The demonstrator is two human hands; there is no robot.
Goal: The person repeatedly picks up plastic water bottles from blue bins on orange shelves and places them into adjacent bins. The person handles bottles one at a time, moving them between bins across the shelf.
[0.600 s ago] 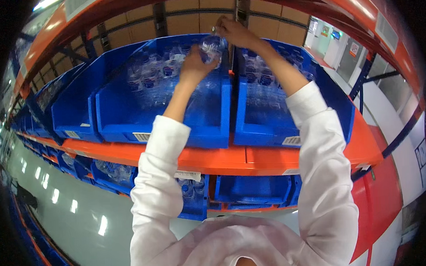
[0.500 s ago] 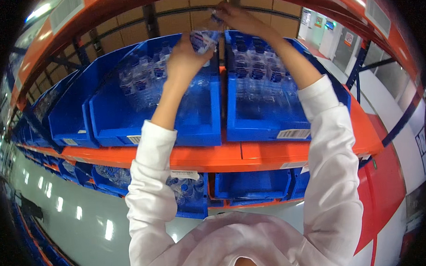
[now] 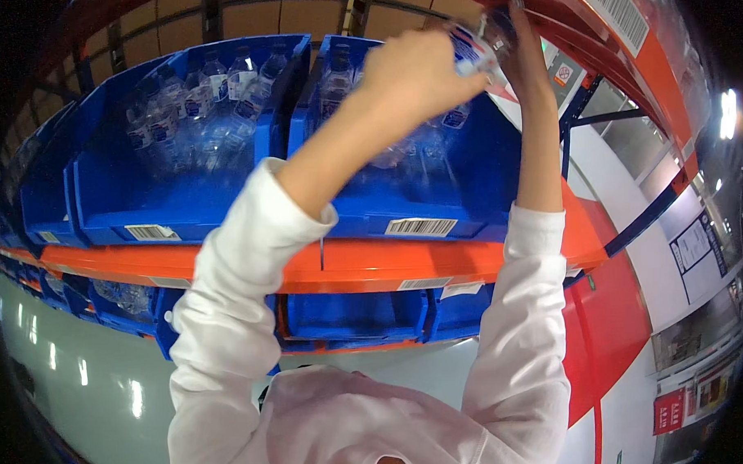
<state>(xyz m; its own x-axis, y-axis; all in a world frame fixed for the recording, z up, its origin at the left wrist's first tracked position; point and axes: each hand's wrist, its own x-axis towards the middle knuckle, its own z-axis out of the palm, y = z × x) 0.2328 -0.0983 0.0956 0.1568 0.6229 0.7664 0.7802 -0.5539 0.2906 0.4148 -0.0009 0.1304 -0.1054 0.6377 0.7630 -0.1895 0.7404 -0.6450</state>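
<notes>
2 hands raised: left hand (image 3: 411,75) grips a clear water bottle (image 3: 473,50); right hand (image 3: 522,38) steadies it, grip unclear. Best lowered upright into the right blue bin (image 3: 468,192).

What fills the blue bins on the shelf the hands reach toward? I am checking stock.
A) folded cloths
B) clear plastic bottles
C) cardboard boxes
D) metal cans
B: the left bin and the right bin both hold clear bottles standing in rows, and the left hand grips one too.
</notes>
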